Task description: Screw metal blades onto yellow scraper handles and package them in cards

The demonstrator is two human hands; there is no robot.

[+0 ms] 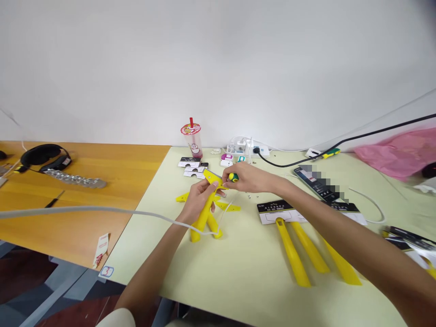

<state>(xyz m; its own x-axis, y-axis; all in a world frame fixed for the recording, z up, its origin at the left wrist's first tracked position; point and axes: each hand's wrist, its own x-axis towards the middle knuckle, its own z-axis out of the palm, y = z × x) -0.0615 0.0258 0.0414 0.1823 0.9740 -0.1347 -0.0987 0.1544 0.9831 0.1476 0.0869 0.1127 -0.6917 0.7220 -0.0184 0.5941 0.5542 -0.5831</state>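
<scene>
My left hand (pixel 199 198) is closed around a yellow T-shaped scraper (pixel 203 217), its wide head tilted up and its handle pointing down toward me. Beneath it on the table lies another yellow T-shaped scraper (pixel 214 226), partly covered. My right hand (pixel 244 176) is closed at the right end of the held scraper's head. Its fingers grip a short screwdriver (pixel 233 177) with a yellow and green handle; the tip is hidden. Several tiny screws (pixel 249 197) are scattered on the table just right of the hands.
Yellow scrapers (pixel 293 254) with black-and-white cards lie to the right. Behind stand a drink cup (pixel 195 144), small cards (pixel 195 171) and a power strip (pixel 264 151). A phone (pixel 315 184), pink bag (pixel 398 154) and second screwdriver (pixel 331 153) are farther right. A white cable (pixel 136 211) crosses the view.
</scene>
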